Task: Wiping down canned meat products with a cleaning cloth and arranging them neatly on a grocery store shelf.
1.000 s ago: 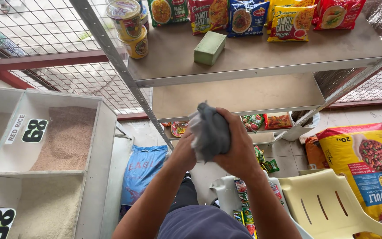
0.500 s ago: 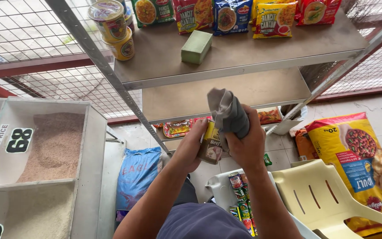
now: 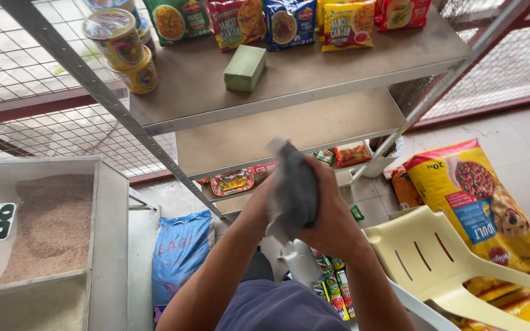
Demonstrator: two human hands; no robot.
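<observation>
Below the grey metal shelf rack (image 3: 289, 79), both hands are holding a soft dark grey cloth (image 3: 294, 190) up in the air. The right hand (image 3: 332, 214) is closing its fingers tight around the right side of the cloth. The left hand (image 3: 262, 199) is sitting on the other side of the cloth, mostly hiding behind it, so I cannot tell how its fingers are gripping. The cloth is bunching up between the two hands, in front of the rack's lower shelf. On the top board of the rack, a green block like a sponge (image 3: 245, 67) is lying near the front edge. Behind the block, a row of bright noodle packets (image 3: 289, 21) is standing along the back of the rack. At the left end of the rack, round noodle cups (image 3: 121, 46) are stacking one on another. On the bottom board of the rack, small flat snack packs (image 3: 233, 181) are lying. To the left of the rack, a grey box of brown grain (image 3: 50, 227) is standing with a number card on it. Under the rack, a blue sack (image 3: 179, 254) is leaning on the floor. To the right of the rack, a big yellow bag of dog food (image 3: 480, 208) is lying, and a pale yellow plastic chair (image 3: 437, 263) is standing just in front of it.
</observation>
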